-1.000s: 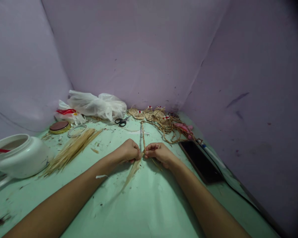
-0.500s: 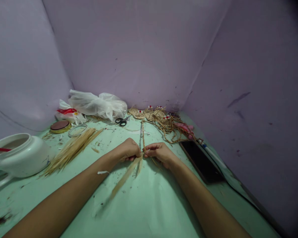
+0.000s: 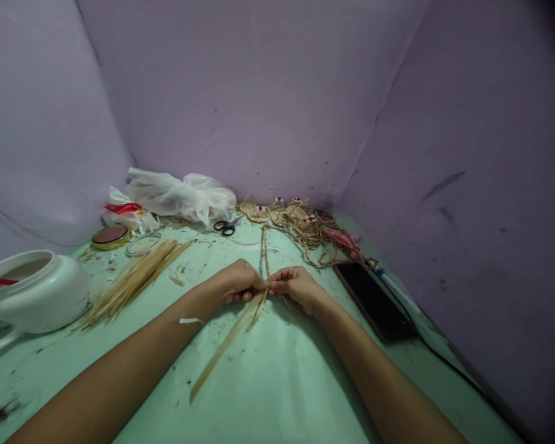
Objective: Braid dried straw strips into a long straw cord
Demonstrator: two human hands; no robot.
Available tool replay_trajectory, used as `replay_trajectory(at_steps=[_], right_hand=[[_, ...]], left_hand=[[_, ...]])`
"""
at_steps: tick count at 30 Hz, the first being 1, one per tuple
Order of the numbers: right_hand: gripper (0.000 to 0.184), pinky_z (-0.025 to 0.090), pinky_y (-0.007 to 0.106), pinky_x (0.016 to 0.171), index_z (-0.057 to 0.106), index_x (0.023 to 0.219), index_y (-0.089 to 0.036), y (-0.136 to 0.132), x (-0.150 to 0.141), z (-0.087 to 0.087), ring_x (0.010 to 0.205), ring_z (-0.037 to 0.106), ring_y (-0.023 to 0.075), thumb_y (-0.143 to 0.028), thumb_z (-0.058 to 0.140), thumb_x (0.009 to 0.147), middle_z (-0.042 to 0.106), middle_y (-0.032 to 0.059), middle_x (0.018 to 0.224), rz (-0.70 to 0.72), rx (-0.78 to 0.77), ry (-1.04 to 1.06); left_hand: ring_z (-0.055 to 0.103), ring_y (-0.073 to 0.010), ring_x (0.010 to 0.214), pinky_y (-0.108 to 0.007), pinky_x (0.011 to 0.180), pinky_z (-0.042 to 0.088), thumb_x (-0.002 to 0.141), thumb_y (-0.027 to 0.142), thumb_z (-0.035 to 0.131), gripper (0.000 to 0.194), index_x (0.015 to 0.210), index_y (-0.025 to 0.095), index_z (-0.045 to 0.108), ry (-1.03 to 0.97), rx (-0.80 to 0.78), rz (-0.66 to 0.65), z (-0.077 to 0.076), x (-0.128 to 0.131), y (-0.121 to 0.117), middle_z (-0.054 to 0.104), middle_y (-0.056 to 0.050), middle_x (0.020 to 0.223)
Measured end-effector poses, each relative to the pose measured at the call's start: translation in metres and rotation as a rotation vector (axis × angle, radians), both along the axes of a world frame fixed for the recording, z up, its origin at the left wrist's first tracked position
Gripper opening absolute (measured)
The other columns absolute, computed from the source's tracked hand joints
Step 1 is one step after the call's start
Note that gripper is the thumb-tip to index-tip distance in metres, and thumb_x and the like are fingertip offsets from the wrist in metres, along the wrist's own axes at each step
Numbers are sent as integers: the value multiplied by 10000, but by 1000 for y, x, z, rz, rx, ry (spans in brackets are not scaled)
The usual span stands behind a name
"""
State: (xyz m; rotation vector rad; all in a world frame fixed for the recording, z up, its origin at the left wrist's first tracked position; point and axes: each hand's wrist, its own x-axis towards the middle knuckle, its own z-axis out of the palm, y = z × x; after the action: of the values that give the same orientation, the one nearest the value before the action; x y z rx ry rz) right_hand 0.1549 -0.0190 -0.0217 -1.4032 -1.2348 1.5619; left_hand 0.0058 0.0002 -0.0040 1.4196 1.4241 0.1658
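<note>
A thin braid of tan plant fibre runs from the back of the green table toward me. At its near end, my left hand pinches the fibre strands. My right hand grips the braid just beside it, thumb and fingertips pressed together. The two hands' fingertips meet. Loose flat fibre strands trail from the fingers toward the near side, the longest slanting left. Part of the braid's end is hidden by the fingers.
On the left lie a fibre bundle, a white pot and a round tin. Behind are a plastic bag, scissors and woven pieces with cords. A phone and cable lie right.
My left hand has moved slightly right, closing the small gap to my right hand's fingertips. The longest loose strand has straightened and reaches farther toward me.
</note>
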Motion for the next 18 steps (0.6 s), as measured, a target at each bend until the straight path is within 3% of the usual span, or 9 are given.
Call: replay_trajectory(at_steps=[4,9,18], right_hand=[[68,366,180,479,563,547,-133,1,0,-4,460,510,78,-108,614,509,590,-6,468,10,5,76],[104,389,189,512,553,590,-134,1,1,-6,488,534,85,-137,626,516,600,-4,501,71,31,105],[136,389,190,513,541,580,-128,1,-2,-6,477,525,83,-109,645,494,587,-7,476,116,68,31]], left_hand=[[281,-44,293,-189,329,170,547,224,559,145,590,98,618,-138,113,39,-2,5,-2,408,37,340],[277,-44,261,-177,317,176,560,144,474,124,573,111,592,-82,-8,58,2,10,-7,387,43,320],[342,-78,262,-200,315,254,573,134,463,108,474,116,502,-137,49,75,2,11,-12,393,19,299]])
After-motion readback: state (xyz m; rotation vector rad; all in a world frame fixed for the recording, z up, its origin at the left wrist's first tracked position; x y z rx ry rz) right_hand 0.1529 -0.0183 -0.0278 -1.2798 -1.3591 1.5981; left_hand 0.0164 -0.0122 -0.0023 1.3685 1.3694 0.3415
